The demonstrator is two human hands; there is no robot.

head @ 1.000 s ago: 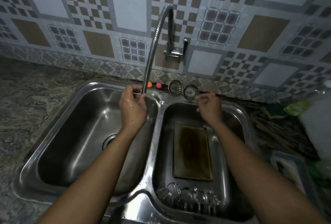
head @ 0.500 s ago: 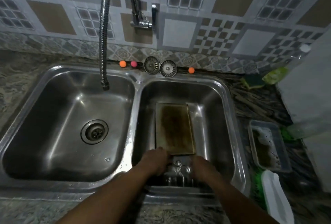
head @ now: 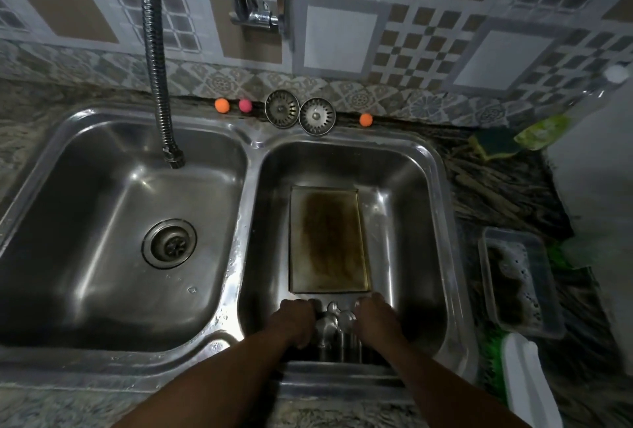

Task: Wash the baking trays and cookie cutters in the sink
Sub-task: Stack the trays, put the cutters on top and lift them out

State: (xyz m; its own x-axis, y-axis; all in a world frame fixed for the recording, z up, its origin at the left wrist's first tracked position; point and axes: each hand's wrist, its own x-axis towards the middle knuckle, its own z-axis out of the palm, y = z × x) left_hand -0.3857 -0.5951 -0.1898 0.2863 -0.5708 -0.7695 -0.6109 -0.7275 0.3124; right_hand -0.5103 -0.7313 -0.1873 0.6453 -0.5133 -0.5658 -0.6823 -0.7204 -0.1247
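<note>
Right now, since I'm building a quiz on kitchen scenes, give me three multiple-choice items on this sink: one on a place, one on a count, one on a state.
1. Where is the brown-stained rectangular metal baking tray?
A. on the stone countertop
B. in the right steel basin
C. leaning on the tiled wall

2. How many small coloured balls sit along the sink's back rim?
A. three
B. one
C. five

3. The round drain of the left steel basin is:
A. under a tray
B. plugged with a cloth
C. uncovered

Key: 1 B, the tray lies on that basin's floor; 2 A, two orange and one pink; 3 C, its grate shows bare.
</note>
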